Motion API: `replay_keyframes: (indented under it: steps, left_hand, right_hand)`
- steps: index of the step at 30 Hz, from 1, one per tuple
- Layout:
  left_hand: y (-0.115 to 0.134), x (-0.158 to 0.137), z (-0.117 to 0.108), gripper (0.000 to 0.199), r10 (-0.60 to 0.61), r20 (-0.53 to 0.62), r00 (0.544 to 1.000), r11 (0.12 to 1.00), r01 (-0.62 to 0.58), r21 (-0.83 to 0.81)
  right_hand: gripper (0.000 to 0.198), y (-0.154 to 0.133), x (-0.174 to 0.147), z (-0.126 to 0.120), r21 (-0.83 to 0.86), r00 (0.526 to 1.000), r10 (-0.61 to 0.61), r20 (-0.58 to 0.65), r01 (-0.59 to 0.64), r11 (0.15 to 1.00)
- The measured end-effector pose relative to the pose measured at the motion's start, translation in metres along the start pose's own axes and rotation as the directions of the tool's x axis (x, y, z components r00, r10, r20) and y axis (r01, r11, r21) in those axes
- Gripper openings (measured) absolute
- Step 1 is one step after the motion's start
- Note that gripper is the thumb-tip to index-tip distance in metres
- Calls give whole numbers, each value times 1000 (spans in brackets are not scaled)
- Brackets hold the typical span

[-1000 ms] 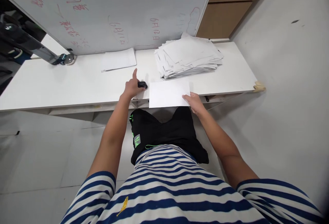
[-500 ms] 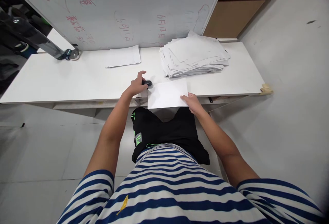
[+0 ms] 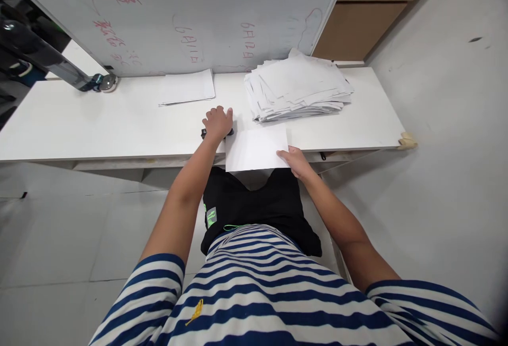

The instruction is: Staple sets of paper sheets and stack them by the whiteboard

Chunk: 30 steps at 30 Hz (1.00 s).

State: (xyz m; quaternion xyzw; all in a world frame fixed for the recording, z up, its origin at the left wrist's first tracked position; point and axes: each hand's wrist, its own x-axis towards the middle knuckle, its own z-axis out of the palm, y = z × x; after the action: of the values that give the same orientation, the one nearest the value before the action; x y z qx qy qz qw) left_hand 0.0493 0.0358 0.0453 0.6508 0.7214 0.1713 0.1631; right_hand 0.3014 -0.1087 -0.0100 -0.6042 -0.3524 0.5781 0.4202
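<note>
Between both hands [image 3: 218, 122] [image 3: 298, 162], white paper [image 3: 256, 148]

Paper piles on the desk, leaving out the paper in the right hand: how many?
2: a thin pile before the whiteboard and a thick, uneven pile to its right. The paper in the right hand is uncounted.

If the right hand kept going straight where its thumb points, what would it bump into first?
The right hand, holding the white paper, would probably meet the black stapler-like tool first; it sits by the paper's left edge, partly hidden by the left hand. Depth is hard to judge here.
</note>
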Motion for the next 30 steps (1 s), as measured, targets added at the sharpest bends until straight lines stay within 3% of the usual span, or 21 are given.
replay_keyframes:
  steps: [3,8,12,16,18,21,26,30]
  left_hand:
    - [-1,-1,11,56,28,-38,999,997,-25,66]
    - [-5,-3,18,59,63,-7,998,989,-62,136]
    - [-1,-8,21,57,121,-38,992,974,-112,198]
    - [0,-6,22,57,90,-14,996,970,-85,229]
    - [-2,-2,20,56,55,-2,998,979,-54,195]
    - [-8,4,13,54,15,8,1000,1000,-15,17]
    - [-17,0,-2,24,86,-102,991,951,-112,-287]
    - [-24,-12,-15,24,152,-174,973,966,-183,-181]
  right_hand:
    - [26,-6,-6,0,-24,1000,5,1,-5,1000]
    - [22,-11,-13,3,-15,999,37,-36,-38,999]
    - [27,-6,-12,3,32,998,53,-28,-52,998]
    - [37,5,-8,4,65,999,32,-18,-31,997]
    - [40,8,-6,4,65,1000,21,-10,-20,998]
    - [42,10,-3,4,46,1000,-13,-14,14,999]
    - [42,7,0,4,-20,996,-91,-1,91,996]
    - [42,3,1,4,-55,992,-126,6,126,990]
